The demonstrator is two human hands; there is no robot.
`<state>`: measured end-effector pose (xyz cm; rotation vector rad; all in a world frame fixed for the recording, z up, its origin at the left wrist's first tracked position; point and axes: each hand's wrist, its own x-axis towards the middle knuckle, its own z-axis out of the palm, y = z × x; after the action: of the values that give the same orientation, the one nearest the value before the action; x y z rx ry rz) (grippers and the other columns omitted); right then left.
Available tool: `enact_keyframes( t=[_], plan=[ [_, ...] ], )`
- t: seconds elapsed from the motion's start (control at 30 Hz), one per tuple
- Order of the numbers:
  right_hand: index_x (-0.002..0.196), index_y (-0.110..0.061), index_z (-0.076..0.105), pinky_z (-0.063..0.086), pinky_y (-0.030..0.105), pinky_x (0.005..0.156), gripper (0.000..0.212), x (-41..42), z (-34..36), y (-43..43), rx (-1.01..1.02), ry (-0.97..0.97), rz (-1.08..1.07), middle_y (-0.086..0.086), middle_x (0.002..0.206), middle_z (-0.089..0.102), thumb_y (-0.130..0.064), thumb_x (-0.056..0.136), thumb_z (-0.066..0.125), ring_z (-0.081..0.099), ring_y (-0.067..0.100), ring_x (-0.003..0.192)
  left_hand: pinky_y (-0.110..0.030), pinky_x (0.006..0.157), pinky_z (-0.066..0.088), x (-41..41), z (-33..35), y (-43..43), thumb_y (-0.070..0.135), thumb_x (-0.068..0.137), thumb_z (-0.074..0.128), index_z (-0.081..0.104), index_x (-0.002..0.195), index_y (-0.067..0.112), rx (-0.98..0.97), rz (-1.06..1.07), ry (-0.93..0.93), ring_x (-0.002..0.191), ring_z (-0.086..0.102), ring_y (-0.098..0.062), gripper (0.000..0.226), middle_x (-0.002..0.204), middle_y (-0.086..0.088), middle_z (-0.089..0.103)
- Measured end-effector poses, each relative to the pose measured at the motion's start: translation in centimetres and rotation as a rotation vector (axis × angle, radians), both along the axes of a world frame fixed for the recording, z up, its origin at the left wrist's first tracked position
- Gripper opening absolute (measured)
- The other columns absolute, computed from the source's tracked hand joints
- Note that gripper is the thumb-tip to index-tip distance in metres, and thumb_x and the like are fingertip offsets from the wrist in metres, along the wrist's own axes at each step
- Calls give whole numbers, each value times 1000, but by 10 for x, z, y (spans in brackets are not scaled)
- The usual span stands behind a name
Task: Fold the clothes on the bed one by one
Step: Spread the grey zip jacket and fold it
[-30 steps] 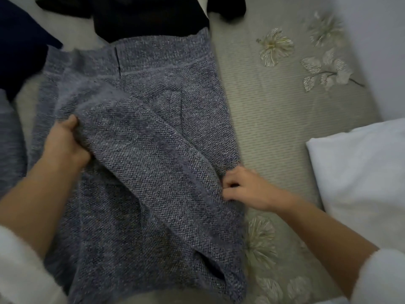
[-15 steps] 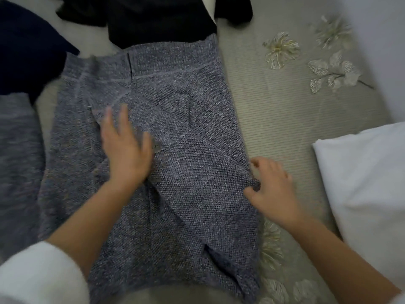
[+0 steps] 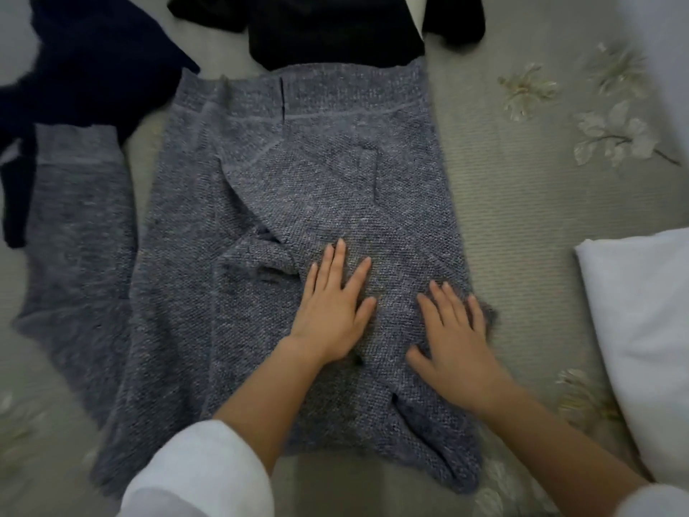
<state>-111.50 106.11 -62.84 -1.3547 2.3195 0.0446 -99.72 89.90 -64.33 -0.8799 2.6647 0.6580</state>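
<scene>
A grey-blue knitted sweater [image 3: 309, 173] lies spread on the bed, one sleeve folded diagonally across its body. My left hand [image 3: 332, 307] lies flat on the folded sleeve with fingers straight and spread. My right hand [image 3: 453, 333] presses flat on the sweater's right edge, fingers straight. The sweater's other sleeve [image 3: 74, 233] stretches out to the left. A black garment [image 3: 335, 28] lies beyond the sweater's hem, and a dark navy garment [image 3: 89, 57] sits at the far left.
The beige bedspread [image 3: 522, 203] with embroidered flowers extends to the right. A white pillow [image 3: 641, 330] lies at the right edge. A pale wall [image 3: 663, 50] rises at the top right.
My left hand let go of the sleeve, laid it across the sweater and slid right to press it flat. My right hand opened and flattened on the right edge.
</scene>
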Motion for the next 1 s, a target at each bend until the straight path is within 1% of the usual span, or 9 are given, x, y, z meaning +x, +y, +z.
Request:
enact_keyframes(
  t=[0.1,0.2,0.47,0.57,0.67,0.73,0.83,0.9,1.0],
  plan=[
    [147,-12,28,-3,42,117,65,25,19,-27,-210,-36,-62,2,156,26,-35,92,52,13,16,146,-37,115,-6,37,22,-30,48,100,27,9,152,29,-107,85,196,141,-31,-15,59,160,-2,-17],
    [144,-12,34,6,42,116,59,65,31,-69,-288,-75,17,1,149,36,-31,92,54,22,15,142,-40,118,-3,100,41,-65,40,99,34,22,151,24,-171,279,309,144,-21,-16,55,161,-6,-2],
    [151,-16,15,-4,38,117,70,193,14,-168,-224,-159,173,-1,160,8,-40,94,46,0,14,147,-40,114,8,270,35,-153,26,97,48,33,146,10,-44,1084,260,142,16,-31,53,152,-20,26],
    [152,-24,-5,-7,45,116,78,212,-10,-183,-78,-138,179,-2,160,-13,-51,95,40,-16,20,146,-43,110,30,303,16,-175,28,94,52,35,143,6,197,1370,347,128,41,-34,56,139,-23,44],
    [148,-30,-19,-13,51,113,82,217,-29,-186,80,-34,188,-1,157,-27,-63,92,31,-28,26,142,-37,67,51,311,12,-191,28,91,58,52,124,0,559,1574,623,74,60,-24,43,89,-12,64],
    [149,-31,-18,-9,54,114,84,220,-32,-188,111,-5,181,0,157,-24,-67,89,30,-25,28,143,-29,58,48,310,13,-201,23,86,65,65,94,10,715,1621,698,60,58,-16,15,70,0,65],
    [148,-34,4,13,57,111,84,218,-25,-197,101,17,155,-1,159,0,-73,81,37,-2,31,142,-27,61,52,301,31,-209,16,81,65,65,81,14,929,1628,712,66,63,-16,1,75,-4,68],
    [142,-35,14,24,56,104,82,213,-16,-204,106,52,163,0,152,15,-75,75,40,14,33,134,-24,59,51,304,48,-214,18,80,62,64,79,16,853,1648,802,65,63,-14,3,72,-2,67],
    [136,-36,21,32,54,99,80,208,-8,-211,143,55,165,1,142,24,-76,72,46,23,32,124,-20,51,43,322,80,-220,14,80,61,58,69,18,416,1717,1077,52,55,-4,13,58,8,59]
  ],
)
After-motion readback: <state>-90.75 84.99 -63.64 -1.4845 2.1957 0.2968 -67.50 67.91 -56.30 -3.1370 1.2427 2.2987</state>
